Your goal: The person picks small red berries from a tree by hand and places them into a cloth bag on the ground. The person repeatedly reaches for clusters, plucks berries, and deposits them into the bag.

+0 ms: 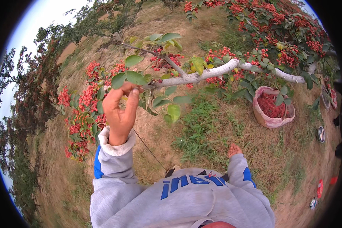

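Observation:
My left hand (120,109) is raised to the outer end of a pale branch (208,73), thumb and fingers pinched on a leafy twig there; green leaves (135,77) partly cover the fingertips. Clusters of small red berries (89,95) hang just left of and behind this hand. A darker side twig (172,62) rises from the branch, with more red berries (166,60) beside it. Low at my right side, my right hand (234,150) is open with nothing in it, well below the branch.
A lined basket (260,114) of red berries stands on the grass at right. Beyond it lie a metal bowl (321,134) and a red packet (319,188). Berry-laden boughs (287,54) fill the upper right. A thin dark cord (149,149) slants below my left hand.

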